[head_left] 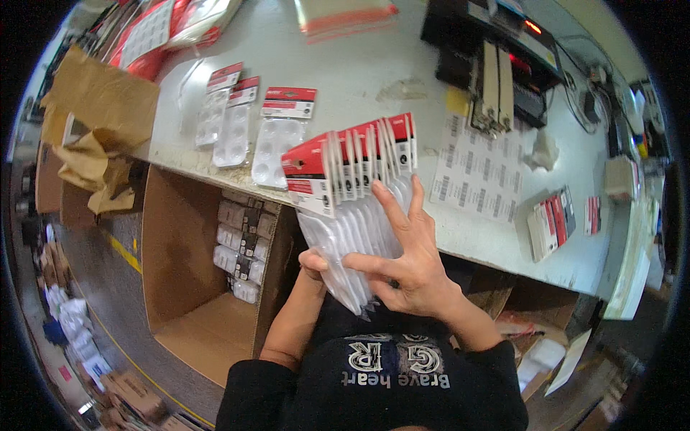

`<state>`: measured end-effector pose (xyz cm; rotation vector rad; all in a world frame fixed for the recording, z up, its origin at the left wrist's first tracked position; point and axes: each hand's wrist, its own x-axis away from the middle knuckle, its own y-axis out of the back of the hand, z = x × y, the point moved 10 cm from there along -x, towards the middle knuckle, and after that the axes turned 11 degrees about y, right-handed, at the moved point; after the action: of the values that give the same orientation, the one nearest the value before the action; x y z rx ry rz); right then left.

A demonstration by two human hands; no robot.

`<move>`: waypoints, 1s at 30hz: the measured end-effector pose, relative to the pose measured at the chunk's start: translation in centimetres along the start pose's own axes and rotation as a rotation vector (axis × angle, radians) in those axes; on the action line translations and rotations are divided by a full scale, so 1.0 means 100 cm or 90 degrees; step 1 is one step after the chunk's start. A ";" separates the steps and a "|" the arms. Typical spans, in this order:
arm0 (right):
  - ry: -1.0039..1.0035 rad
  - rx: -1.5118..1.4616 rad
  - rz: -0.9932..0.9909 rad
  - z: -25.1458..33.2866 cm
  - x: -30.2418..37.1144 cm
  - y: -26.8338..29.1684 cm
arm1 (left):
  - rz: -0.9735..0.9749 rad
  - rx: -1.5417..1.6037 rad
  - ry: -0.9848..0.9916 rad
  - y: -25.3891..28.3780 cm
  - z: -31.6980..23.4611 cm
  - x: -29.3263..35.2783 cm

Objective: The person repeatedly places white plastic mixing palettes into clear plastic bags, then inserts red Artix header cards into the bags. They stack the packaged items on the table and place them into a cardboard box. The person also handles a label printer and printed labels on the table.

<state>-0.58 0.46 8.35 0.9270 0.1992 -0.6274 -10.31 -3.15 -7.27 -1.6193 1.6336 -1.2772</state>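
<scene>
A fanned stack of clear plastic blister packs with red-and-white header cards (352,161) is held upright in front of my chest, at the table's near edge. My left hand (313,263) is closed round the lower left side of the stack, thumb against the plastic. From the right, my right hand (411,262) grips the stack, with its thumb across the packs' front edges and two fingers stretched up toward the cards. Its other fingers are partly hidden. Beyond the stack, several similar packs lie flat, including a white blister pack with a red card (279,136).
An open cardboard box (194,287) stands below the table's left side, with wrapped packs inside. Crumpled brown paper (100,144) hangs at far left. A barcode label sheet (478,169), a black label printer (528,54) and a small card stack (552,223) occupy the table's right.
</scene>
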 end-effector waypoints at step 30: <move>-0.302 -0.644 -0.183 -0.082 -0.063 -0.014 | 0.017 0.047 -0.097 0.027 -0.013 0.036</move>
<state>-5.68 8.96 5.16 -0.2365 0.1900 -0.8629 -13.31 -6.67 -8.07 -1.6037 1.4941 -1.1582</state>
